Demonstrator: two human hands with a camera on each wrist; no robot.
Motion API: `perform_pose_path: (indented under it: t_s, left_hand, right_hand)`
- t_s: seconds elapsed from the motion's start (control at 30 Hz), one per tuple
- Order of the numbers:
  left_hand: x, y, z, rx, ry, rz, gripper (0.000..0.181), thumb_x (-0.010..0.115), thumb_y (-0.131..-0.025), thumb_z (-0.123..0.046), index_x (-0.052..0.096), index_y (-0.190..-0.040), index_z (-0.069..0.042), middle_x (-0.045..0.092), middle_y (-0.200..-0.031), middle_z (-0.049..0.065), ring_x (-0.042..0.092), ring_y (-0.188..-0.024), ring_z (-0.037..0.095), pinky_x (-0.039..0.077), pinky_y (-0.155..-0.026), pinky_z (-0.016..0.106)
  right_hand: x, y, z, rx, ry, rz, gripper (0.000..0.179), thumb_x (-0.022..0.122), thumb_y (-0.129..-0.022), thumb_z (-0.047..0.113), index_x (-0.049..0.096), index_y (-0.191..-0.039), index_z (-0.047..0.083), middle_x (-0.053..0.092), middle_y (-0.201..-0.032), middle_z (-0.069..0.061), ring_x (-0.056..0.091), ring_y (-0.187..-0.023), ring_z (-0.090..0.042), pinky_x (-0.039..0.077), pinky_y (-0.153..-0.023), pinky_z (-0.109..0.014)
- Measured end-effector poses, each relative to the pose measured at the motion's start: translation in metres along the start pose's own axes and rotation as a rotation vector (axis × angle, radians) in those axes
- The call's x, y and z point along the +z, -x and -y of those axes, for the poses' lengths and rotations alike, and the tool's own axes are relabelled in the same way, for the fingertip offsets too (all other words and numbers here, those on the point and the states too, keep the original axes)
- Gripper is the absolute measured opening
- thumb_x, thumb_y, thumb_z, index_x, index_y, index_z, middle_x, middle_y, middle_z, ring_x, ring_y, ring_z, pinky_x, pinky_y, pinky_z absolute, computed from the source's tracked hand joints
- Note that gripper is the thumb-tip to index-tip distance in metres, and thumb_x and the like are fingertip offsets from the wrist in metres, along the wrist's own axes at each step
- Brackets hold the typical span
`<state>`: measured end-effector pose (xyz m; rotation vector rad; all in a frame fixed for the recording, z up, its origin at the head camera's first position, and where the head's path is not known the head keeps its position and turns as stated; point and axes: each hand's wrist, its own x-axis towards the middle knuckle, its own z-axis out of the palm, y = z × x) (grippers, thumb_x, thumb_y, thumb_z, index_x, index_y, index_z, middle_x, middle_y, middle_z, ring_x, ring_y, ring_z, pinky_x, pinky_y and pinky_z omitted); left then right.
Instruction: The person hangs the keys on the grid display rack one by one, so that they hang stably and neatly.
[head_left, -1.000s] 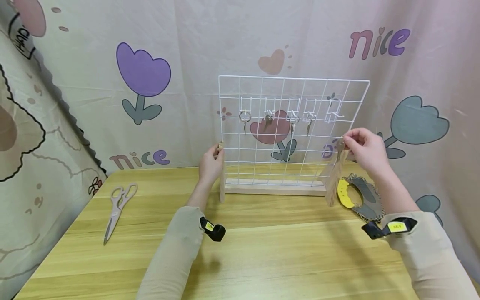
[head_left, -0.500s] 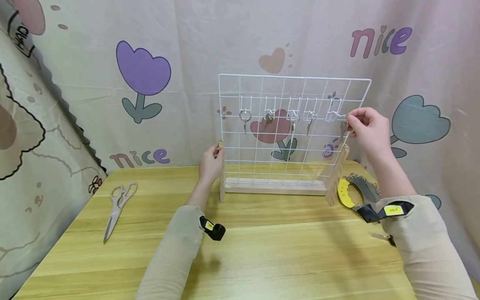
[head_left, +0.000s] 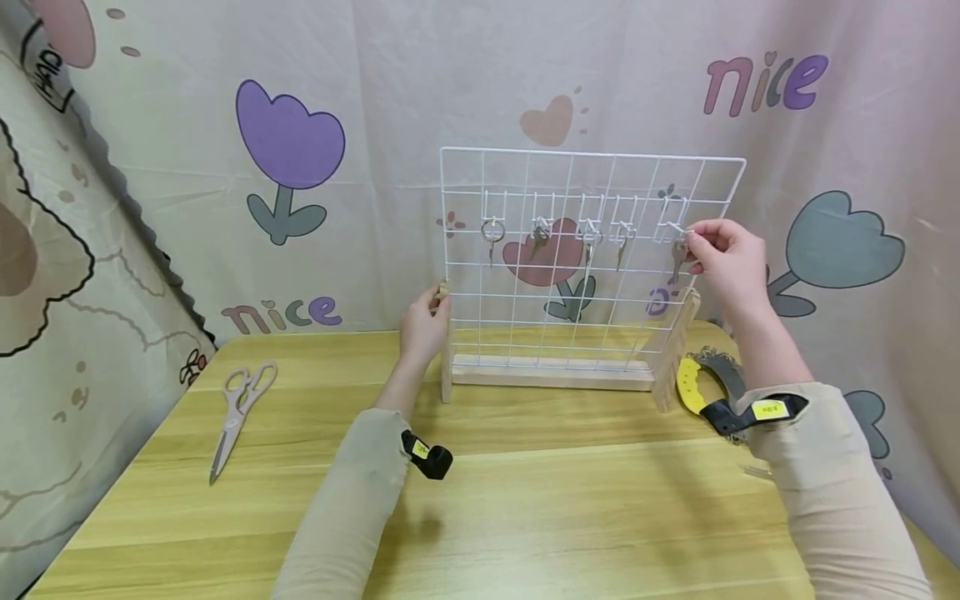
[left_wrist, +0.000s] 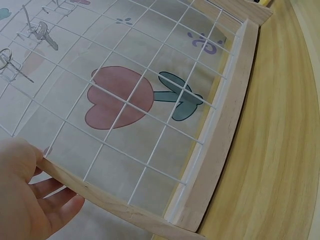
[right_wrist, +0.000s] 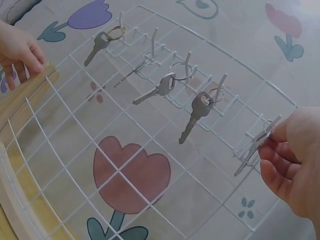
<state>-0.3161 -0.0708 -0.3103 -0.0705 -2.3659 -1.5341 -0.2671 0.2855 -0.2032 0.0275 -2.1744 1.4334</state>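
A white wire grid rack [head_left: 570,156] stands on the table in a wooden base [head_left: 551,379]. My left hand [head_left: 422,332] grips the top of its left wooden upright [left_wrist: 100,195], thumb and fingers on either side. My right hand [head_left: 729,258] pinches a small key ring [right_wrist: 268,126] with a silver key [right_wrist: 251,151] hanging from it. The ring is right at the tip of the rightmost white hook [head_left: 670,227], and the fingertips partly cover it. Several other keys [right_wrist: 200,112] hang by their rings from the hooks to the left.
Scissors [head_left: 237,408] with pale handles lie at the table's left. Behind the right forearm is a flat yellow and grey ring-shaped thing [head_left: 687,385] edged with metal loops. A small metal piece [head_left: 757,472] lies beside the right sleeve. A printed curtain [head_left: 405,100] hangs behind.
My right hand has risen from beside the right upright to the rightmost hook with the key, then moved slightly left onto the hook's tip. The left hand keeps its grip.
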Motion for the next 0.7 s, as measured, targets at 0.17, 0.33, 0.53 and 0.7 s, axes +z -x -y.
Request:
perform_pose_path:
  t_s: [0.17, 0.33, 0.53, 0.7]
  left_hand:
    - [0.0, -0.001, 0.002, -0.001, 0.003, -0.002, 0.044, 0.048, -0.097, -0.025, 0.046, -0.136, -0.004, 0.057, -0.123, 0.017, 0.055, -0.109, 0.031, 0.046, -0.09, 0.04]
    - [-0.001, 0.0, 0.006, -0.002, 0.003, -0.001, 0.043, 0.048, -0.097, -0.025, 0.047, -0.135, -0.004, 0.057, -0.123, 0.017, 0.056, -0.11, 0.032, 0.046, -0.09, 0.04]
    - [-0.004, 0.004, 0.008, -0.005, 0.006, 0.017, 0.042, 0.046, -0.097, -0.023, 0.048, -0.134, -0.003, 0.056, -0.124, 0.016, 0.055, -0.11, 0.031, 0.045, -0.092, 0.041]
    - [-0.008, 0.012, 0.008, 0.008, -0.036, 0.087, 0.045, 0.047, -0.097, -0.023, 0.044, -0.136, -0.002, 0.056, -0.125, 0.017, 0.053, -0.112, 0.031, 0.043, -0.095, 0.041]
  right_hand:
    - [0.004, 0.0, -0.004, 0.021, -0.038, 0.004, 0.013, 0.056, -0.093, 0.023, 0.058, -0.1, 0.012, 0.057, -0.085, 0.007, 0.054, -0.076, -0.005, 0.047, -0.064, -0.011]
    - [0.006, 0.004, -0.016, 0.051, -0.039, 0.019, 0.017, 0.053, -0.094, 0.022, 0.057, -0.103, 0.009, 0.058, -0.085, 0.01, 0.054, -0.077, -0.004, 0.047, -0.066, -0.012]
    - [0.012, 0.014, -0.037, 0.029, -0.065, 0.054, 0.008, 0.054, -0.094, 0.015, 0.057, -0.098, 0.009, 0.058, -0.08, 0.011, 0.054, -0.073, -0.004, 0.048, -0.062, -0.013]
    - [0.018, 0.032, -0.059, 0.009, 0.0, 0.104, 0.017, 0.054, -0.093, 0.01, 0.056, -0.102, -0.004, 0.059, -0.077, 0.01, 0.056, -0.07, -0.004, 0.049, -0.061, -0.014]
